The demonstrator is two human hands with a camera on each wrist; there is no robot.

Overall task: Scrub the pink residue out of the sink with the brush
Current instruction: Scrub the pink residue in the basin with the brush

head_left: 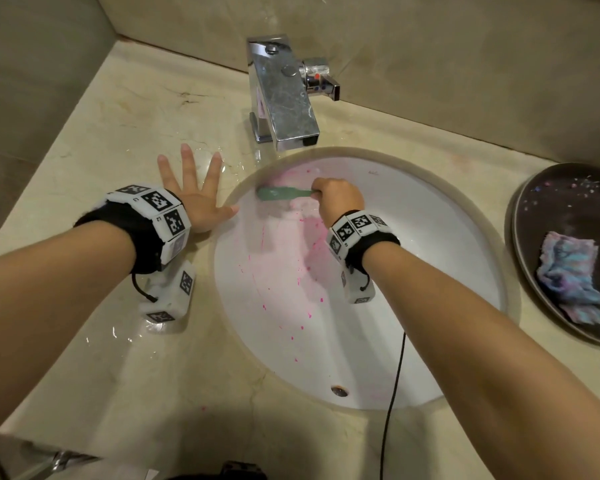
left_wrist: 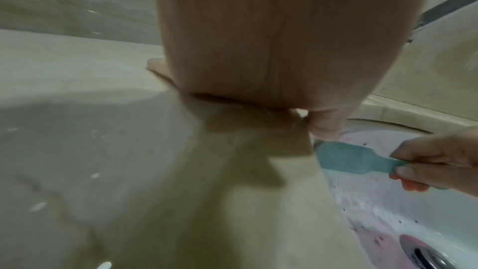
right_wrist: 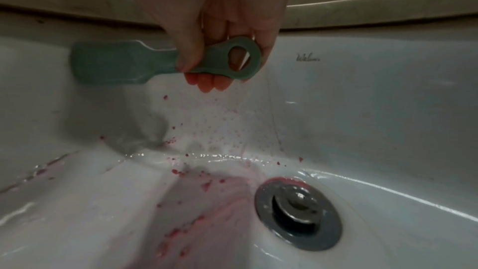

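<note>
The right hand grips the green brush by its handle, brush head against the sink wall near the rear-left rim. The left hand lies flat, fingers spread and holding nothing, on the countertop beside the sink's left rim.

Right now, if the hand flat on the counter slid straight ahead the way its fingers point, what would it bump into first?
Probably the wall behind the counter. The left hand points up past the wet patch, and the faucet sits off to its right, so it likely misses that, though depth is hard to judge.
</note>
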